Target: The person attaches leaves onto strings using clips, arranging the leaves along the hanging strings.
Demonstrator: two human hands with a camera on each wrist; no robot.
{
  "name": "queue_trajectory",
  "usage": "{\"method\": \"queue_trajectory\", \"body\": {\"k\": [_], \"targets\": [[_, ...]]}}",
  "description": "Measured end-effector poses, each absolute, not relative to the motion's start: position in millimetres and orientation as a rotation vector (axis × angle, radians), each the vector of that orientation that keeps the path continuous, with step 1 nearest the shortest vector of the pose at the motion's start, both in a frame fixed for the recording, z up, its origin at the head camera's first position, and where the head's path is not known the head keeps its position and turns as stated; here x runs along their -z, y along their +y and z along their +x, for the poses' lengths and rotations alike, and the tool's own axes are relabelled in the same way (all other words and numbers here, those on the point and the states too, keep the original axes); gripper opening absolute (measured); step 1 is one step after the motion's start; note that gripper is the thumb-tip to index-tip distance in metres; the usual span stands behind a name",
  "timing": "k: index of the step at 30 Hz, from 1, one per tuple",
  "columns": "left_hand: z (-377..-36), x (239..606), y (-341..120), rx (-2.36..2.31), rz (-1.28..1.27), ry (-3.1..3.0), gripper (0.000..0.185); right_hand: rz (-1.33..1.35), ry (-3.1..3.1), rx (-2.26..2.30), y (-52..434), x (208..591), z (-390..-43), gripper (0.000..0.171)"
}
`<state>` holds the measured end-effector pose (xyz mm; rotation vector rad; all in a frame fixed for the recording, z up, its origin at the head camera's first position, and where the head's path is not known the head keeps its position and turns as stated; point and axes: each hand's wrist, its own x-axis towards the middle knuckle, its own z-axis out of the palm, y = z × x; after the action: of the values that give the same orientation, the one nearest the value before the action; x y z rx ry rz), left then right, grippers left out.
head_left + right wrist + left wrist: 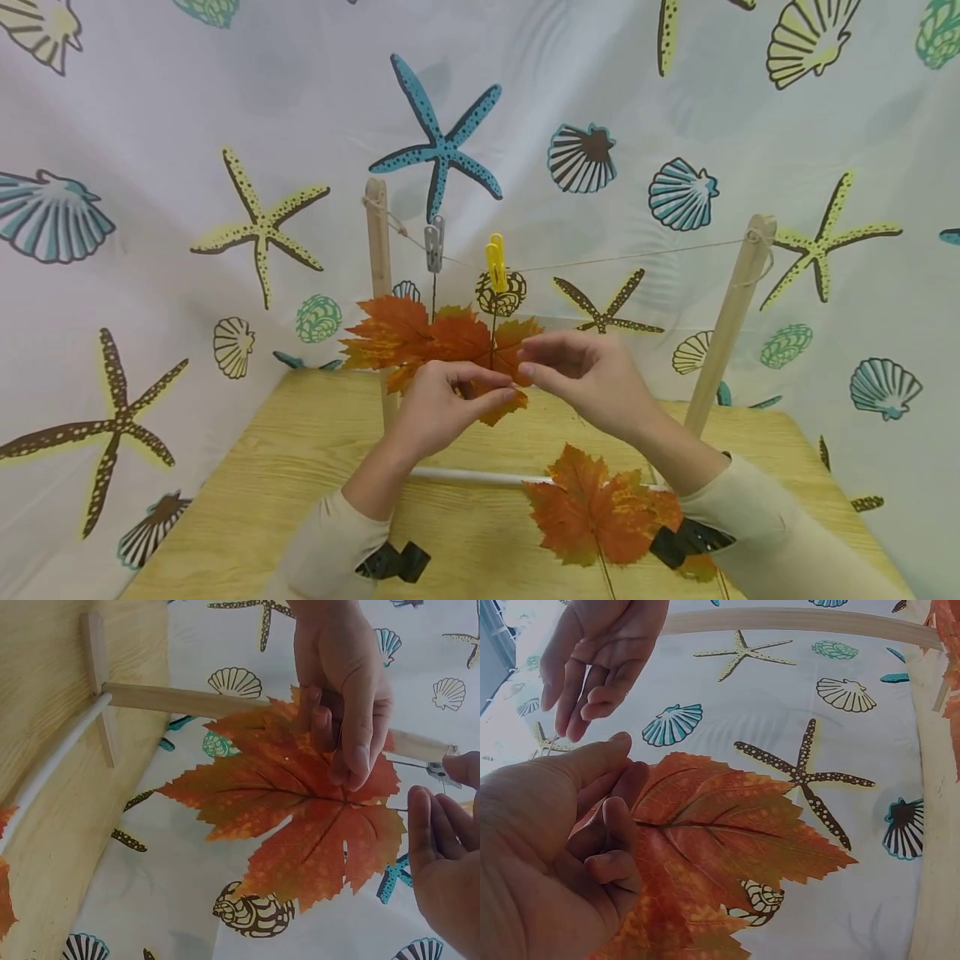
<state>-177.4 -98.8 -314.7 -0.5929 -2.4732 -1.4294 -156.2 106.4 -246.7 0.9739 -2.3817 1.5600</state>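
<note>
Two orange maple leaves hang by their stems from a string: the left leaf [390,333] under a grey clothespin [434,246], the right leaf [300,802] under a yellow clothespin [497,262]. My left hand [450,404] is in front of the right leaf, fingers loosely bent, thumb and index tips close together; nothing shows between them. Beside the leaf's right edge is my right hand [592,379], thumb and fingers apart and holding nothing. In the right wrist view its fingertips [420,802] lie near the thin stem. The hands partly cover the right leaf.
The string [637,254] runs between a left wooden post [378,242] and a right wooden post [731,325]. A white rod [472,476] lies low between them. More maple leaves [585,508] lie on the wood-grain table [285,475], near my right forearm. A shell-print cloth hangs behind.
</note>
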Motion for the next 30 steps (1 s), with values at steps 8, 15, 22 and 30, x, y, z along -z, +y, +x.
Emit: {"method": "queue_trajectory", "body": {"k": [8,15,22,30], "targets": [[-177,332,-97,1.481,-0.609,-2.53,0.011,1.007,-2.411,-1.731,114,279,-151,0.026],[-177,346,-90,1.429,-0.649,-2.594,0.014,1.02,-2.407,-1.873,122,306,-154,0.028],[-175,361,-88,1.508,-0.672,-2.607,0.013,1.006,-2.404,-1.964,123,326,-150,0.026],[-178,382,-87,1.585,-0.816,-2.607,0.013,1.042,-2.427,-1.981,127,351,-144,0.027]]}}
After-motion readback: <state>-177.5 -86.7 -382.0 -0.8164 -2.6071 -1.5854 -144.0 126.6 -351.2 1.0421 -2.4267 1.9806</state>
